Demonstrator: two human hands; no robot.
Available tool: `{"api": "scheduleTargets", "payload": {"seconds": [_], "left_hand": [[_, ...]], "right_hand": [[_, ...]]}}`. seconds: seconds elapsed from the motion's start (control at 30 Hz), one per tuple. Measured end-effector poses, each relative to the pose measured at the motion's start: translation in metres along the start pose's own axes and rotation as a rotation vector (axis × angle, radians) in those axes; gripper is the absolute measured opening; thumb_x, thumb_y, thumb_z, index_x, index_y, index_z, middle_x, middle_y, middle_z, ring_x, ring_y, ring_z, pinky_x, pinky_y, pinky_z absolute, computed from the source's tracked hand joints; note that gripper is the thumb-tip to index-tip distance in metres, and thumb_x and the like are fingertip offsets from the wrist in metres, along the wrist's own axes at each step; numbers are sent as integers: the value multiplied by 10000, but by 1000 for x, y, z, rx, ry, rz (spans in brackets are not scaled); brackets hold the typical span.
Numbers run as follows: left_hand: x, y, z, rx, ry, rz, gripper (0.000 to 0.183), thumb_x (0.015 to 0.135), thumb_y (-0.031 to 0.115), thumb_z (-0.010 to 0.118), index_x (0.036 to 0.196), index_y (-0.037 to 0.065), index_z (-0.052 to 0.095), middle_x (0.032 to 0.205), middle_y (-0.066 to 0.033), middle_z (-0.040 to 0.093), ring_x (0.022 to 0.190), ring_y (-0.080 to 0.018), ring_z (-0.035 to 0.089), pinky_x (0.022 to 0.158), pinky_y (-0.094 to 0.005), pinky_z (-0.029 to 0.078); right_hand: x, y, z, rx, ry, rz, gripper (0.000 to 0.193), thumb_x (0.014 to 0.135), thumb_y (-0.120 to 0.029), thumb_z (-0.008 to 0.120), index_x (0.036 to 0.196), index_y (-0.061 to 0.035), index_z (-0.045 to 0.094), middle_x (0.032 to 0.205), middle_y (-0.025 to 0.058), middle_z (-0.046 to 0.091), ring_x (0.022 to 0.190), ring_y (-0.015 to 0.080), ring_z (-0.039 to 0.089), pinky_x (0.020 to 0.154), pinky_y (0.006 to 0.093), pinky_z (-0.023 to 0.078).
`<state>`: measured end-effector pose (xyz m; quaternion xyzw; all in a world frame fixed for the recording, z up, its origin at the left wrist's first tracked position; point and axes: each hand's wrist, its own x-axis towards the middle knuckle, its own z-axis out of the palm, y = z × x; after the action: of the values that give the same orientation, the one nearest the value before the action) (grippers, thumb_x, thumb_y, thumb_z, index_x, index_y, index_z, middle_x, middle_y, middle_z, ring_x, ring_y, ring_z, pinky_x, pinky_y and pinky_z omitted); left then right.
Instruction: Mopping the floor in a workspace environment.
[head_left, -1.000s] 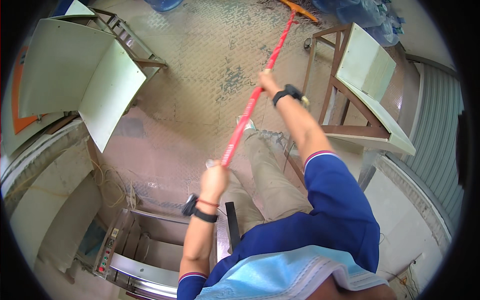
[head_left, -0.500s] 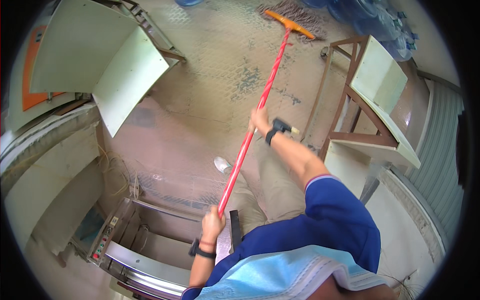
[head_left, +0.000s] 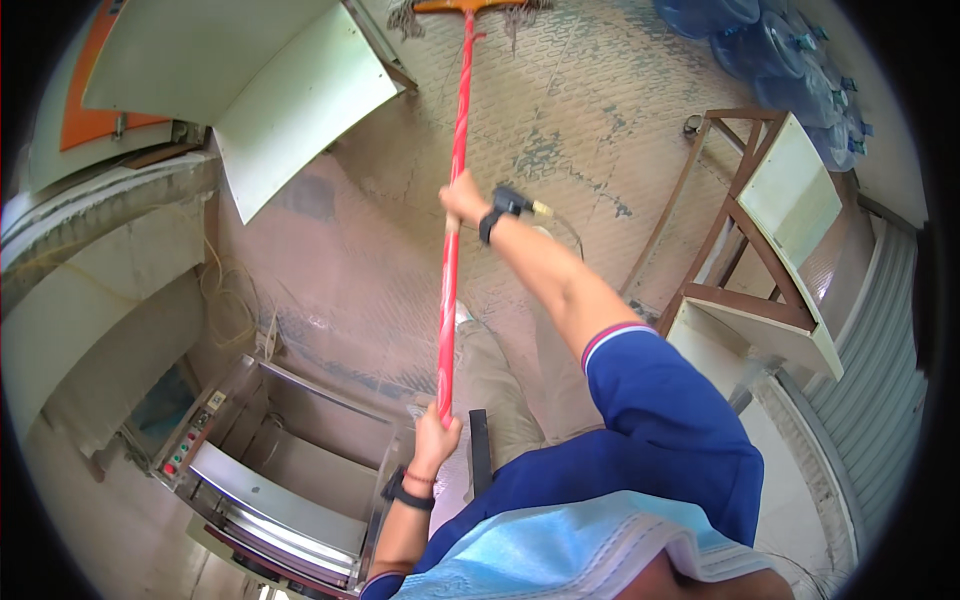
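A mop (head_left: pixel 452 290) with a red-and-white striped pole stretches away from me over the worn floor. Wrapped round the pole's near end is my left hand (head_left: pixel 436 440), low in the picture. Farther up, my right hand (head_left: pixel 464 200) is closed around the middle of the pole. At the top edge the orange mop head (head_left: pixel 445 6) is partly cut off, with grey-brown strands showing at both its ends. Both wrists carry black straps, and a small black device with a cable sits at the right one.
Left of me stands a metal machine (head_left: pixel 290 470) with coloured buttons; beyond it hangs a pale open panel (head_left: pixel 300 110). A brown-framed stand with white boards (head_left: pixel 775 215) is on the right. Large blue water bottles (head_left: pixel 770 60) lie at the far right.
The mop head has swung from the far right toward the left and farther off, past the top edge. My right hand has moved left and a little forward with the pole; both hands keep their grip.
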<state>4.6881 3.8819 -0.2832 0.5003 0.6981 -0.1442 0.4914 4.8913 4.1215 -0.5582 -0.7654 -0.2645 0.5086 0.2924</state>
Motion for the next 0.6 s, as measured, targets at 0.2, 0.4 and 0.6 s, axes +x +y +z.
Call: {"api": "scheduleTargets", "payload": {"seconds": [0.2, 0.4, 0.6], "left_hand": [[-6, 1, 25, -60, -51, 22, 241, 685, 148, 560, 838, -25, 491, 693, -273, 559, 691, -434, 558, 608, -473, 449], [-124, -138, 11, 168, -120, -123, 224, 669, 122, 573, 833, -11, 498, 695, -256, 566, 697, -430, 558, 604, -482, 446], [-256, -190, -25, 206, -148, -546, 215, 652, 154, 589, 805, 2, 584, 711, -233, 590, 707, -382, 587, 622, -443, 470]], "right_hand": [[1, 25, -19, -125, 20, -31, 285, 666, -143, 566, 833, 75, 488, 754, 285, 557, 743, 384, 581, 598, 407, 463], [-184, 97, 47, 7, 30, 178, 369, 691, -147, 551, 982, 16, 394, 768, 224, 548, 750, 361, 569, 638, 430, 453], [-410, 115, 88, -19, -361, 383, 440, 742, -196, 567, 1003, 27, 293, 750, 207, 549, 673, 332, 596, 577, 412, 482]]}}
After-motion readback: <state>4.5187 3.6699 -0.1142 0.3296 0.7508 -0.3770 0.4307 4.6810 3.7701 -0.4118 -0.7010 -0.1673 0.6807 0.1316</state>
